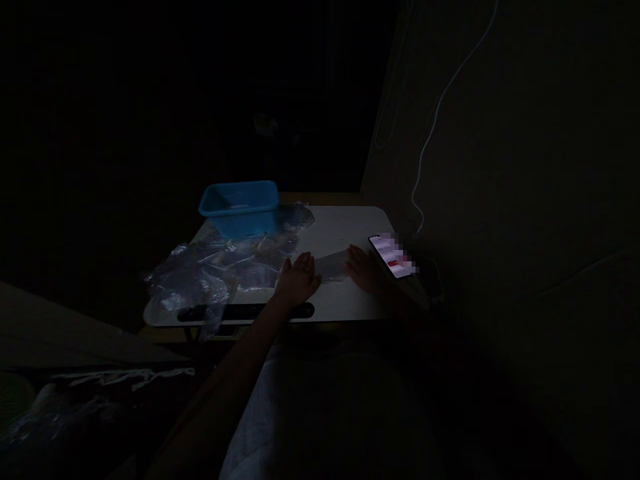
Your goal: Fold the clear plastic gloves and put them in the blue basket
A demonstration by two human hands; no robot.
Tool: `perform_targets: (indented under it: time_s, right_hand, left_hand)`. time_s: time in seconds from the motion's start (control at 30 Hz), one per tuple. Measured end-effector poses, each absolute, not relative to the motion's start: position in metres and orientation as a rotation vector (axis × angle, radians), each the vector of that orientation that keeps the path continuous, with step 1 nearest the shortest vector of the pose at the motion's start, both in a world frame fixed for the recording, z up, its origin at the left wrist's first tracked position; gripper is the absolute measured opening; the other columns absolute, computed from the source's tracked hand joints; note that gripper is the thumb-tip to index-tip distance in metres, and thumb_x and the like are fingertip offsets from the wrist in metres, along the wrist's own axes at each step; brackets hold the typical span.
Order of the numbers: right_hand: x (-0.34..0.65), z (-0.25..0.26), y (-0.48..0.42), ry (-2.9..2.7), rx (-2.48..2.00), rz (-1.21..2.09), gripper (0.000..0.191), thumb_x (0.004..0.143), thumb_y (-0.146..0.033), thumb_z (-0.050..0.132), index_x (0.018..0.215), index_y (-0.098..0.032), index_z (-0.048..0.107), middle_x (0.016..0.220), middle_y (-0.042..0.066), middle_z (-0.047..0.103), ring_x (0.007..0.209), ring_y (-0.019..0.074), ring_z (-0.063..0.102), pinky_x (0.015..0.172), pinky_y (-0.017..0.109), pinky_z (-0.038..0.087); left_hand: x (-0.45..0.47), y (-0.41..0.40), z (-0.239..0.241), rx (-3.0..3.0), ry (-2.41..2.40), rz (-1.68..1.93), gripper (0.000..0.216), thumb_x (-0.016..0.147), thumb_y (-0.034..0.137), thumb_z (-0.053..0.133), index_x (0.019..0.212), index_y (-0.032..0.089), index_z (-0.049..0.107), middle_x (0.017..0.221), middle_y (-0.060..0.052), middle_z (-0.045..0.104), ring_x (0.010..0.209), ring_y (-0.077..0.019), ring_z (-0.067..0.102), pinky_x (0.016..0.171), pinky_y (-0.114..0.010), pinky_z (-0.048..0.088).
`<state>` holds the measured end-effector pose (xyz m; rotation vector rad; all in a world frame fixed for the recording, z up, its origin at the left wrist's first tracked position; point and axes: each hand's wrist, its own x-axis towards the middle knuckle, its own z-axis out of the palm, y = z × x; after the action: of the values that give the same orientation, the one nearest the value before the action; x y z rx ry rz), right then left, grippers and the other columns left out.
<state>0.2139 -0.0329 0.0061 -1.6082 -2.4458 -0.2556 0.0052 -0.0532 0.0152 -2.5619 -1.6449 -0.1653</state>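
A flat, clear plastic bag (330, 267) lies on the white table (345, 223) between my two hands. My left hand (298, 281) rests by its left end, fingers stretched out and thumb apart. At the right end, my right hand (362, 269) lies with its fingers extended over the bag's edge. Neither hand appears to grip anything. To the left of my left hand spreads a loose heap of crumpled clear plastic bags (193, 273). The dim light hides the finer details of the bags.
A blue plastic basket (245, 223) stands at the table's back left. Beside my right hand lies a lit phone (393, 257). A dark slot (303, 311) runs along the near edge. A white cable (435, 120) hangs down the right wall.
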Motion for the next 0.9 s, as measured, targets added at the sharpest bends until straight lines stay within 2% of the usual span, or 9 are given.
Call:
perform_targets:
  time_s: [0.2,0.4,0.57,0.73,0.8,0.9]
  right_hand:
    - [0.213,0.000,-0.030,-2.384,-1.646,-0.259,0.050,0.092,-0.036,0.027,0.125,-0.004,0.045,0.136,0.020,0.039,0.128,0.0275,0.033,0.102,0.047,0.027]
    - [0.213,-0.003,-0.028,-2.306,-1.613,-0.198,0.047,0.090,-0.038,0.033,0.124,-0.008,0.047,0.134,0.021,0.041,0.127,0.0289,0.034,0.101,0.049,0.027]
    - [0.222,-0.003,-0.023,-2.188,-1.510,0.080,0.040,0.089,-0.032,0.036,0.123,-0.015,0.048,0.129,0.015,0.049,0.124,0.0251,0.040,0.102,0.045,0.030]
    - [0.232,-0.001,-0.011,-1.952,-1.514,0.462,0.048,0.080,-0.033,0.051,0.125,-0.019,0.045,0.128,0.010,0.051,0.118,0.0235,0.046,0.099,0.041,0.037]
    - [0.232,0.004,-0.004,-1.892,-1.537,0.578,0.049,0.077,-0.030,0.055,0.124,-0.018,0.047,0.125,0.009,0.053,0.115,0.0228,0.049,0.095,0.038,0.041]
    - [0.231,0.016,0.007,-1.899,-1.608,0.668,0.039,0.078,-0.027,0.053,0.116,-0.018,0.053,0.111,0.007,0.060,0.103,0.0202,0.057,0.085,0.033,0.047]
  left_hand:
    - [0.005,-0.053,0.016,-2.572,-1.644,-0.180,0.054,0.088,0.037,0.026,0.132,0.007,0.036,0.140,-0.017,0.032,0.131,-0.0264,0.026,0.102,-0.051,0.024]
    - [0.006,-0.055,0.019,-2.583,-1.662,-0.156,0.053,0.088,0.037,0.027,0.132,0.010,0.036,0.141,-0.016,0.031,0.132,-0.0241,0.025,0.103,-0.049,0.022]
    - [0.005,-0.053,0.017,-2.586,-1.648,-0.179,0.054,0.088,0.036,0.027,0.132,0.006,0.036,0.141,-0.017,0.030,0.132,-0.0252,0.026,0.103,-0.051,0.023]
    - [0.004,-0.052,0.016,-2.592,-1.641,-0.176,0.054,0.087,0.036,0.028,0.132,0.007,0.036,0.141,-0.017,0.031,0.131,-0.0259,0.027,0.102,-0.051,0.024]
    - [0.004,-0.052,0.017,-2.602,-1.645,-0.176,0.054,0.087,0.037,0.028,0.132,0.007,0.036,0.141,-0.017,0.031,0.131,-0.0257,0.027,0.102,-0.051,0.024]
    - [0.003,-0.053,0.018,-2.617,-1.634,-0.193,0.054,0.087,0.037,0.029,0.132,0.008,0.036,0.141,-0.017,0.031,0.131,-0.0252,0.027,0.102,-0.051,0.024]
